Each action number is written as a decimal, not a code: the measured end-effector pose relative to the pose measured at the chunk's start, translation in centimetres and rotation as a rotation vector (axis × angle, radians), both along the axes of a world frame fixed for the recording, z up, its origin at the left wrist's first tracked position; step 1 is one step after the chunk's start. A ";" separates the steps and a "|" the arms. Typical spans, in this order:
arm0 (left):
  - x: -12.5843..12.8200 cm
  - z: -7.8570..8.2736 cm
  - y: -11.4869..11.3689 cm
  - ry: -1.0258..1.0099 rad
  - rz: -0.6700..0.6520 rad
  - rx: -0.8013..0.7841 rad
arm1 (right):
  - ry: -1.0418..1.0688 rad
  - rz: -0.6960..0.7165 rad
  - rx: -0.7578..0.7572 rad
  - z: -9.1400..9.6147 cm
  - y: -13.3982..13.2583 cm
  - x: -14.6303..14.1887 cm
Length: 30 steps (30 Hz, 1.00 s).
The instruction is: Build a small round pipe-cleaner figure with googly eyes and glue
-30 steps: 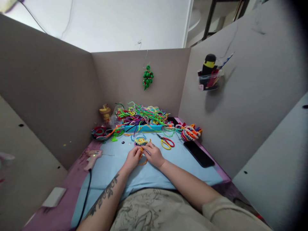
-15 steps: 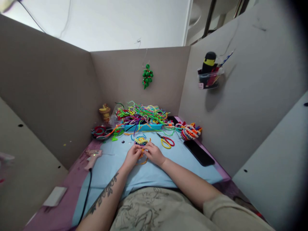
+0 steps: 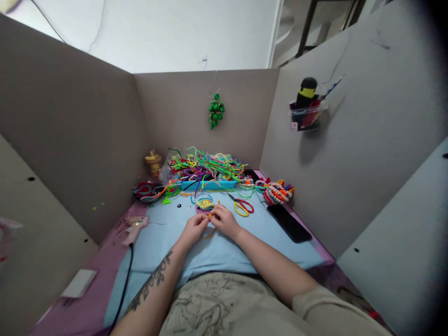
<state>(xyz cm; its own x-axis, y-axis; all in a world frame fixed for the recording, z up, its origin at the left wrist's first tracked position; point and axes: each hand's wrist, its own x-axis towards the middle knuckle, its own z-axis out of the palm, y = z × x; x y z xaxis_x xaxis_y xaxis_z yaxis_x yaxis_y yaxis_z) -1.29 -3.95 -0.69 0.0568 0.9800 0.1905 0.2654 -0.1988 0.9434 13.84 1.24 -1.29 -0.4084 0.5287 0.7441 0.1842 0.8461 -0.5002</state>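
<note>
My left hand [image 3: 193,228] and my right hand [image 3: 224,220] meet over the light blue mat [image 3: 161,242], both pinched on an orange pipe cleaner [image 3: 209,231] that loops down between them. Just beyond the fingertips lies a small round pipe-cleaner piece [image 3: 205,204] in yellow, pink and blue. Red and yellow scissors [image 3: 242,206] lie to the right of my right hand.
A heap of coloured pipe cleaners [image 3: 206,167] fills a blue tray at the back. Finished coiled pieces [image 3: 277,192] sit at the right, a black phone [image 3: 289,223] beside them. A pink glue gun [image 3: 134,228] with its cord lies at the left. Grey partition walls enclose the desk.
Both hands have shifted slightly away from me, toward the round piece, still working the orange pipe cleaner. Nothing else has moved.
</note>
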 end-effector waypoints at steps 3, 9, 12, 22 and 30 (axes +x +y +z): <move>0.2 0.4 -0.1 0.013 0.012 0.004 | -0.006 -0.025 -0.002 0.0 0.1 0.0; 0.3 0.2 0.0 0.024 0.069 0.042 | -0.064 -0.029 0.078 -0.1 0.6 0.1; 0.1 -0.2 0.1 0.058 0.106 0.036 | -0.163 -0.025 0.175 0.0 0.5 0.2; 0.1 -0.3 0.3 0.106 0.152 0.041 | -0.308 -0.101 0.271 -0.1 -0.3 0.0; -0.3 0.1 -0.4 0.055 -0.009 -0.090 | -0.207 -0.030 0.184 -0.4 0.2 0.9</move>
